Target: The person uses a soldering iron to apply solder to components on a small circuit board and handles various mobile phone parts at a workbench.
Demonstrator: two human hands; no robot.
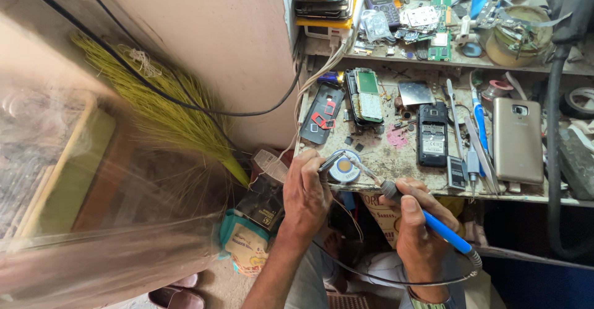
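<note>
Gripped in the right hand point(416, 222) is a blue-handled soldering iron point(427, 217), its tip aimed at a round solder-paste tin point(343, 168) pinched by the left hand point(306, 191) at the cluttered workbench point(396, 154) edge.

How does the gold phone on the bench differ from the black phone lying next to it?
The gold phone is larger than the black phone. The gold phone is closed, showing a smooth back with a camera near the top, while the black phone is opened, its inner parts and metal contacts exposed. The gold phone lies further from the right hand than the black phone. Both lie flat on the worn bench, lengthwise away from the person.
</note>
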